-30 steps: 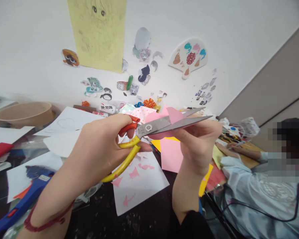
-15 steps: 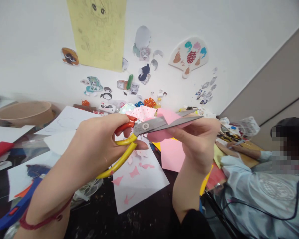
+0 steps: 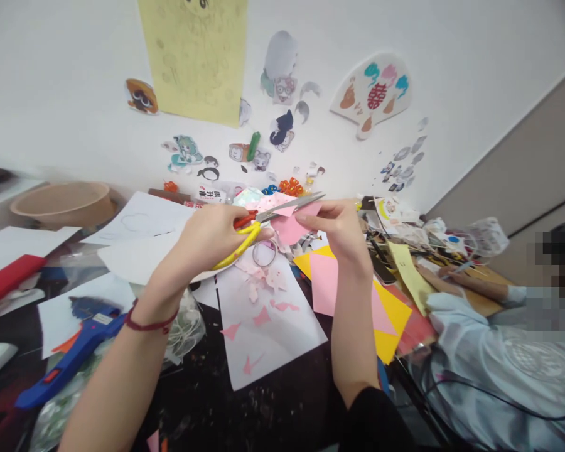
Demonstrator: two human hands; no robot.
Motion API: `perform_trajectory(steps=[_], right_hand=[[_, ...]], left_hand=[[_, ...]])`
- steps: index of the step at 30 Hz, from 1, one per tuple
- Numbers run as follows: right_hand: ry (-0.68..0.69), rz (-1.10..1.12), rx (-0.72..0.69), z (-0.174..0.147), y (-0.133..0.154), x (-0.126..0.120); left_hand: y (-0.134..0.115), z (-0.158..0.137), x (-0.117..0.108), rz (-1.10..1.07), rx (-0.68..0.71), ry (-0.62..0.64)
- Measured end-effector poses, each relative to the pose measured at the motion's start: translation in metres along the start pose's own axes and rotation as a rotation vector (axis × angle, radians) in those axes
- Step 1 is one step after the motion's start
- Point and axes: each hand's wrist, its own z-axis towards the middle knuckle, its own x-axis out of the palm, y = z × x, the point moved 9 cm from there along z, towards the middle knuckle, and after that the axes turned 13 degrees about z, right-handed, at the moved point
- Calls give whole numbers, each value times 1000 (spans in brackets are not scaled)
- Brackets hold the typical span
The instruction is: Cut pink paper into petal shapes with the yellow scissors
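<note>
In the head view, the person's L hand (image 3: 211,235) is wrapped round the red & yellow handles of the scissors (image 3: 265,216), thumb & fingers on the loops, prob. so the blades can be worked & steered from there. The R hand (image 3: 341,226) pinches the pink paper (image 3: 292,231) by its right-hand side, thumb toward the camera, likely to keep it taut & steady against the steel. The paper's up in the air b/w both hands, blades lying across it, w/ a paler flap sticking up above them; can't tell how far apart the blades are. Below, a white sheet (image 3: 292,342) lies on the dark table (image 3: 216,402) w/ pink scraps (image 3: 262,316) on it, presumably there to catch bits & keep them together. To the R, a pink sheet (image 3: 324,282) overlaps a yellow sheet (image 3: 390,323), stacked w/in easy reach, maybe as spare stock. A blue glue gun (image 3: 70,358) lies off L, beside the L forearm, apparently parked clear of the cutting space. Far R, a co-worker (image 3: 480,358) sits w/ a pen (image 3: 459,268) in hand.
</note>
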Motion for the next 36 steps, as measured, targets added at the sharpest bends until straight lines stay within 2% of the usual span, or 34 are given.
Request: perform_trajectory(steps=[3, 6, 10, 14, 17, 19, 21, 24, 26, 28, 31, 36], right_hand=[[-48, -19, 69, 8, -21, -13], [-71, -30, 71, 9, -23, -21], [-39, -37, 4, 1, -2, -18], [38, -25, -74, -11, 23, -6], [100, -27, -96, -20, 36, 4], [124, -40, -93, -25, 41, 8], [137, -60, -74, -28, 43, 12], [169, -125, -33, -31, 41, 18], [212, -185, 8, -31, 37, 24], [253, -231, 49, -30, 33, 30], [277, -276, 84, -30, 29, 37], [251, -326, 67, -29, 29, 41]], left_hand=[[9, 7, 13, 135, -82, 24], [11, 8, 14, 215, -123, -104], [1, 2, 3, 352, -97, -331], [-3, 0, 1, 373, -88, -350], [5, 3, -2, 235, -163, -392], [16, 4, 0, -39, -251, -391], [19, 6, 7, -416, -267, -345], [-4, 4, 6, -900, -90, -246], [-23, -2, 0, -1038, 32, -175], [-38, -8, -3, -1023, 105, -96], [-46, -11, -1, -854, 129, -28], [-43, -9, -7, -608, 146, -180]])
